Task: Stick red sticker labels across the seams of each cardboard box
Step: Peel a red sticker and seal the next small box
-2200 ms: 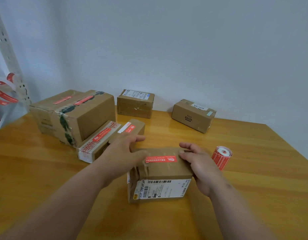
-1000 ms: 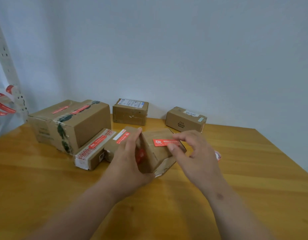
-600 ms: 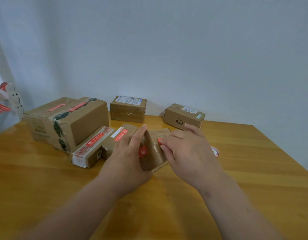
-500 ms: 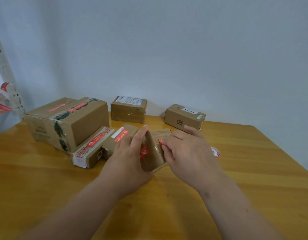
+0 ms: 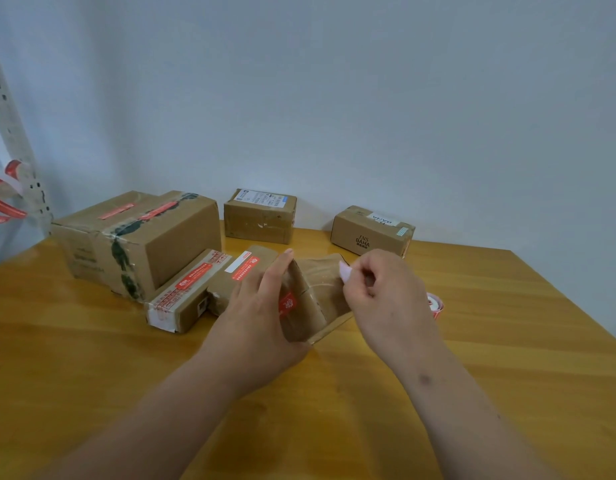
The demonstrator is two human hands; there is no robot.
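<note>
The left hand (image 5: 261,317) grips the small brown cardboard box (image 5: 313,299) tilted on the wooden table (image 5: 91,368) while the right hand (image 5: 382,292) pinches a pale sticker end (image 5: 344,270), judged mid-application; next, pressing it flat across the seam

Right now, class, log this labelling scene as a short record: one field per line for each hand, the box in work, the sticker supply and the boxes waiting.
left hand: grips the tilted box
box in work: tipped on its edge, red sticker on the near face
right hand: pinches a pale strip
sticker roll: on the table, behind the right hand
unstickered boxes: two by the wall
</note>
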